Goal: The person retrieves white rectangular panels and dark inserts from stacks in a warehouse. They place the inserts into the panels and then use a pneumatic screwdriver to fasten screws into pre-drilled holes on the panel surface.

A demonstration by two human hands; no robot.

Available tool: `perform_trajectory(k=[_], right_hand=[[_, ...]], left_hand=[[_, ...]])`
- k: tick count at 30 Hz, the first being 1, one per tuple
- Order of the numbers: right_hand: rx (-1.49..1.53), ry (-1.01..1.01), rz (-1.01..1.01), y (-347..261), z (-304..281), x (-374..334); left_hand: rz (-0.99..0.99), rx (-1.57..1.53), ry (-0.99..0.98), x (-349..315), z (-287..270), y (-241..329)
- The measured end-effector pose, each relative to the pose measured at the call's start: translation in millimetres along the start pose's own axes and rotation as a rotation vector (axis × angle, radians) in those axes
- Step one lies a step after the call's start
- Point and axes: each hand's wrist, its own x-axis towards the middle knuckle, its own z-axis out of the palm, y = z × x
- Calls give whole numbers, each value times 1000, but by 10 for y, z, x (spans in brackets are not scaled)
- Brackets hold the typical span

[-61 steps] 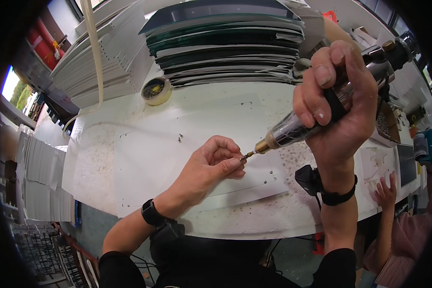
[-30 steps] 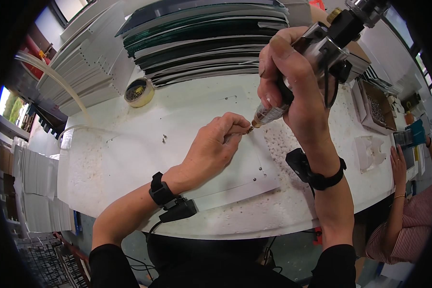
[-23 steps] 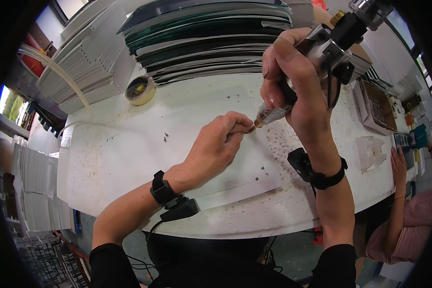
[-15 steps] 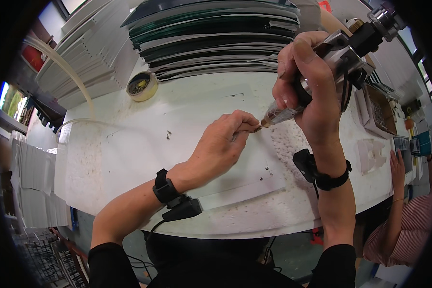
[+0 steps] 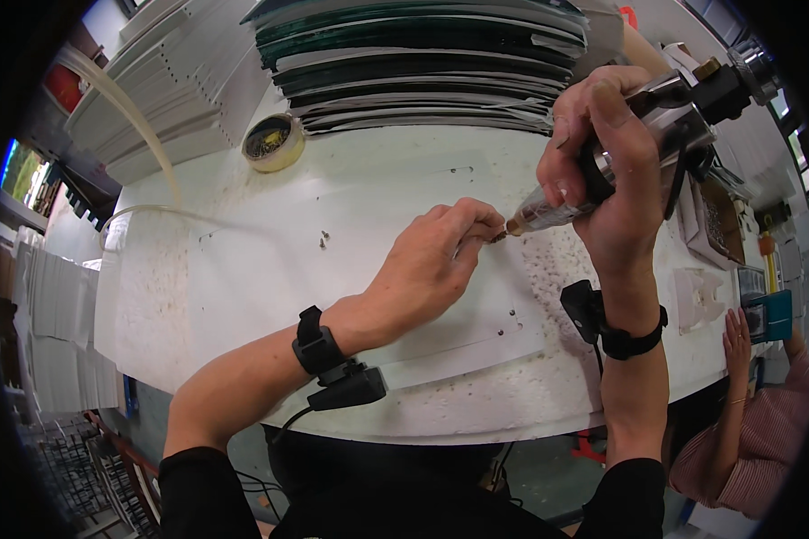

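My right hand is wrapped round a metal-bodied power screwdriver, which tilts so that its nose points down and left. The fingertips of my left hand are pinched on a small dark screw right at the tip of the screwdriver. Whether the bit sits in the screw's head is too small to tell. Beneath both hands lies a flat white panel. A few loose screws rest on it to the left, and small dark fittings show near its right corner.
A round tub of screws stands at the back left, before a tall stack of dark green and white sheets. A pale hose curves along the left. At right are a cardboard box and a co-worker's hand.
The whole view has shifted slightly. My hands, the screw and the screwdriver keep nearly the same positions relative to each other. At the right, the co-worker's teal object has moved nearer their hand on the table.
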Motion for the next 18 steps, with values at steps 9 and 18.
perform_trajectory(k=[9, 18], right_hand=[[-18, -79, 43, 84, 77, 115], [19, -240, 91, 100, 49, 39]], left_hand=[[-113, 53, 3, 0, -6, 63], [-78, 4, 76, -20, 35, 43]])
